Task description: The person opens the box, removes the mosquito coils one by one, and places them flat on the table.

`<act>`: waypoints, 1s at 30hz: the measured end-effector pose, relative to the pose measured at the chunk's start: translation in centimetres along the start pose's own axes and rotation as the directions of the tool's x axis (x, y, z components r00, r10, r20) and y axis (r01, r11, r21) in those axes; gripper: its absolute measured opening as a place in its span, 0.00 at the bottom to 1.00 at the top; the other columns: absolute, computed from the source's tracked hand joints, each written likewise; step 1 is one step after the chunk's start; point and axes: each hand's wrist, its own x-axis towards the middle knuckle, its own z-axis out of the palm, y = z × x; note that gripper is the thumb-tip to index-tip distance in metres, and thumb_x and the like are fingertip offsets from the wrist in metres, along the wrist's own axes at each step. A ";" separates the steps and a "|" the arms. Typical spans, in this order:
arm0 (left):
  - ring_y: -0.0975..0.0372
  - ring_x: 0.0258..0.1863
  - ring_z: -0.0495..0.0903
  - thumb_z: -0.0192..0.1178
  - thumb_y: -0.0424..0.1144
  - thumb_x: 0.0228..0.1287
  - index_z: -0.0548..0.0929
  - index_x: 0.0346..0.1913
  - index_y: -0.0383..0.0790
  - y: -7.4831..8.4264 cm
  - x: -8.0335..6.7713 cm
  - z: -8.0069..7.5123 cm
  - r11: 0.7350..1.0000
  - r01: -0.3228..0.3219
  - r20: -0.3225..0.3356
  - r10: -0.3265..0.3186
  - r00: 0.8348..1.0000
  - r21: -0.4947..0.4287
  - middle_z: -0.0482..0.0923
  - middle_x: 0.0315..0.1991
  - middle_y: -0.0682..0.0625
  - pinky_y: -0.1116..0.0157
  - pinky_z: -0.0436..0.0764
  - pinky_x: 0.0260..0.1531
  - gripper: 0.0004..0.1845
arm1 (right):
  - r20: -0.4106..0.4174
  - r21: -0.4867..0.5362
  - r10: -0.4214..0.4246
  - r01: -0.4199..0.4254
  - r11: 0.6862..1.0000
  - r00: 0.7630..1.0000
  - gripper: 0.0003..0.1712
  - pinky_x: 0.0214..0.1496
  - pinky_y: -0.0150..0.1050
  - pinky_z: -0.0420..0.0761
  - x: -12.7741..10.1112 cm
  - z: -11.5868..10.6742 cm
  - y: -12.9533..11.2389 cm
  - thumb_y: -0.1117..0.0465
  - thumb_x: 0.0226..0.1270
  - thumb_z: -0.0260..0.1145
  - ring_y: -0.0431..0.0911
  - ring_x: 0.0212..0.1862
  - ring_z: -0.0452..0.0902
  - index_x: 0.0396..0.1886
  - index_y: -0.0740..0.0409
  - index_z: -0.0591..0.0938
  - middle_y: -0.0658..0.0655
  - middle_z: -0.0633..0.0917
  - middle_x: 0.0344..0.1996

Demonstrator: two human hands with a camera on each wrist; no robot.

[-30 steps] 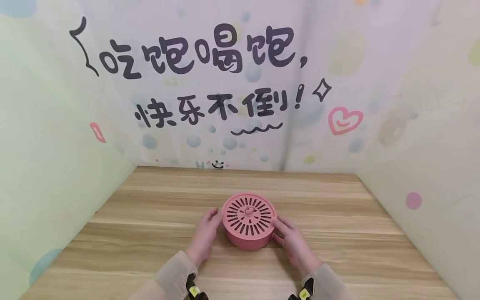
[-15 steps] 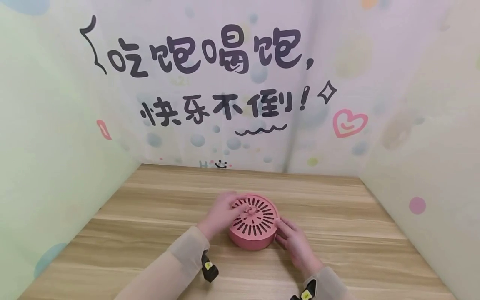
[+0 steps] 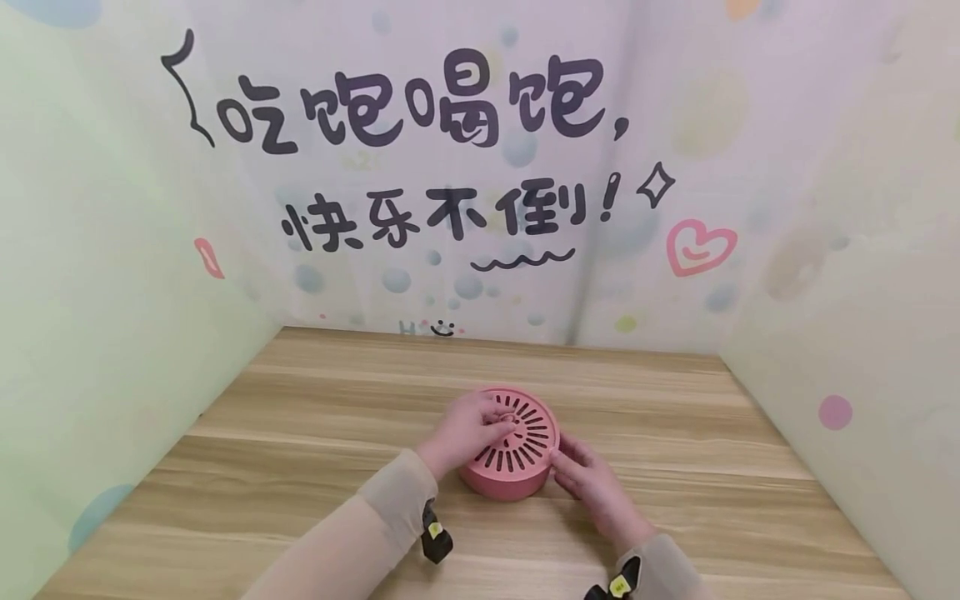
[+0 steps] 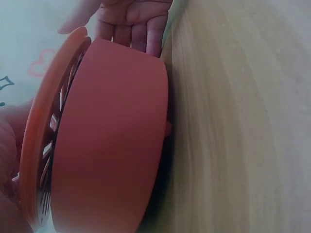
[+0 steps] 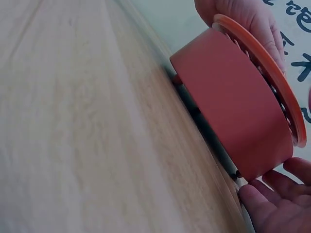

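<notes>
A pink round mosquito coil holder (image 3: 504, 487) with small feet stands on the wooden table, under a lid (image 3: 513, 461) cut with radial slots. My left hand (image 3: 463, 432) reaches over the lid and pinches its small centre knob. In the left wrist view the lid's rim (image 4: 33, 141) leans away from the base (image 4: 109, 131), with a narrow gap between them. At the holder's right side is my right hand (image 3: 592, 483), its fingertips against the wall. The right wrist view shows those fingers (image 5: 265, 194) low on the base (image 5: 233, 104), thumb not wrapped round it. The holder's inside is hidden.
The wooden tabletop (image 3: 360, 400) runs back to a printed backdrop (image 3: 420, 167) with dark lettering. Pale side walls (image 3: 112, 292) close in the left and right. Each wrist carries a small black camera mount (image 3: 437, 537).
My left hand has left the holder's left side, moved up over the lid and taken the knob between its fingers. The right hand stays at the right side. The head view has shifted slightly.
</notes>
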 end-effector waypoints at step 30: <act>0.60 0.45 0.72 0.54 0.53 0.54 0.83 0.35 0.54 -1.0 -0.3 -4.4 0.970 0.142 -0.086 -0.162 0.983 -0.199 0.75 0.43 0.51 0.60 0.70 0.46 0.11 | 0.030 -0.232 -0.090 0.094 0.968 0.996 0.44 0.50 0.42 0.69 0.0 0.1 0.1 0.56 0.43 0.70 0.52 0.54 0.64 0.62 0.50 0.60 0.57 0.66 0.57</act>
